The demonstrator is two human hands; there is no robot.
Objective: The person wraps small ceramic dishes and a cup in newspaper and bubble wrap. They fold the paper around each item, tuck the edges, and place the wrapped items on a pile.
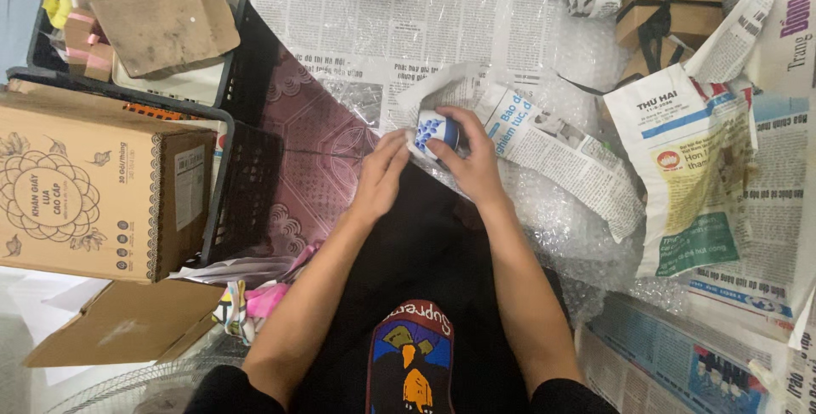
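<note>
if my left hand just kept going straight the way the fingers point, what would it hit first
Likely the small blue-and-white cup, which the left hand already touches at its fingertips and the right hand holds. Beyond it lie a newspaper sheet and bubble wrap; depth is unclear.

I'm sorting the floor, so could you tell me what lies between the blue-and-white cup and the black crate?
In the head view, only the left hand and patterned purple floor lie between the cup and crate.
</note>
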